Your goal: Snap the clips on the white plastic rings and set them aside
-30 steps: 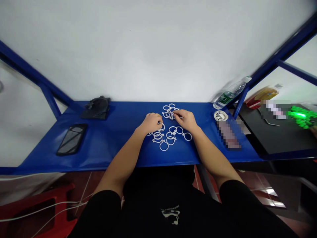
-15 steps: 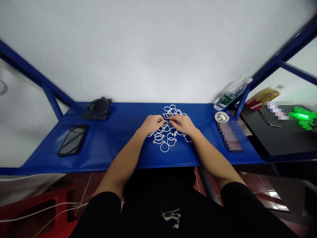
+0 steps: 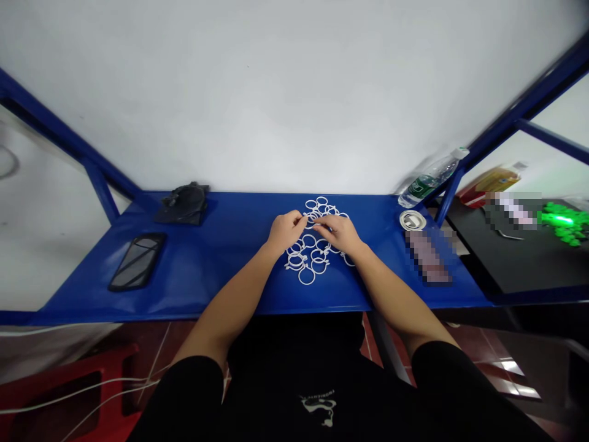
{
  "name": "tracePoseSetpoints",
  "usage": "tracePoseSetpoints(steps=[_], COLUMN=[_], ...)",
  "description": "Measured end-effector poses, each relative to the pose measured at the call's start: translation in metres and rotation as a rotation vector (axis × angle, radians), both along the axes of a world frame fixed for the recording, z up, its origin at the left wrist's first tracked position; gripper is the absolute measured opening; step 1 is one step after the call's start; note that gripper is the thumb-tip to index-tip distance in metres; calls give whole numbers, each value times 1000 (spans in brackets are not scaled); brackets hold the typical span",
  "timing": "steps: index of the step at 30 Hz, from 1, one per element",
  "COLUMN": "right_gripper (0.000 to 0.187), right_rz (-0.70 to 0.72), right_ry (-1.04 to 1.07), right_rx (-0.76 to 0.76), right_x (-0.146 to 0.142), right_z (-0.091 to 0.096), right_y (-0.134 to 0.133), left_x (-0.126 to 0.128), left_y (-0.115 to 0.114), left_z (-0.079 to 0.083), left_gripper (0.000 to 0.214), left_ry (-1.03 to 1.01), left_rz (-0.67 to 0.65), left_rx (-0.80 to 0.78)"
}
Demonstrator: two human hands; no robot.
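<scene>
Several white plastic curtain rings point(image 3: 307, 284) with small eyelets lie in a loose, overlapping heap on the blue tabletop point(image 3: 221, 264). My left hand point(image 3: 286, 232) is at the heap's left side, thumb and forefinger pinched together. Facing it from the right, my right hand point(image 3: 339, 234) has its fingers curled and its fingertips close to the left ones. Between the two sets of fingertips there is one white curtain ring point(image 3: 310, 228), which both hands appear to grip. Parts of the heap are covered by my hands.
A black phone point(image 3: 138, 262) and a crumpled dark plastic bag point(image 3: 186, 204) lie on the left. To the right are a water bottle point(image 3: 421, 186), a roll of tape point(image 3: 412, 220) and a blurred-out item point(image 3: 427, 258). Blue frame bars rise at both sides; a wall stands behind.
My left hand has shifted slightly right and its fingers point further up. The fingertips of both hands are now around a ring. Some rings near the left hand have shifted.
</scene>
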State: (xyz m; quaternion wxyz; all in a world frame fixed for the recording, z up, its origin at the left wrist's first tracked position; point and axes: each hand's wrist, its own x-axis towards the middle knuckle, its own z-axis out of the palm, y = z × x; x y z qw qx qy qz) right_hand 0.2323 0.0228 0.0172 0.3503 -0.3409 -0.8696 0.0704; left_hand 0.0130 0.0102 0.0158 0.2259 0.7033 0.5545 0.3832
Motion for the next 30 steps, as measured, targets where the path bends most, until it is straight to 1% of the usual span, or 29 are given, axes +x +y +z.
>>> tracePoseSetpoints(steps=[3,6,8,12,16,19,22,27,30], right_gripper=[26,26,25,20,20,22,25,26,26], right_rz=[-47,-59,-45,-75,-188,-249,-268,-282,-316], right_ry=[59,101,121,154,216,263,274,261,237], right_rx=[5,-15,-31,-57,-102,-136,-162,-140,-137], right_x=[3,5,5,4,6,8,11,12,11], right_z=[0,3,5,7,5,3,1,-1,-4], right_y=[3,5,4,3,7,11,14,15,17], left_x=[0,1,2,2,-1,-2,-3,-4,-5], left_y=[0,-1,-1,3,5,5,4,4,5], left_z=[1,2,1,-2,-3,-3,-4,-7,-9], left_gripper=[25,21,21,21,18,18,20,24,17], left_ry=[-95,-100,-92,-56,-8,13,105,311,389], left_rz=[-57,-76,-86,-98,-122,-174,-259,-393,-406], left_rx=[58,164,201,196,170,105,54,89,94])
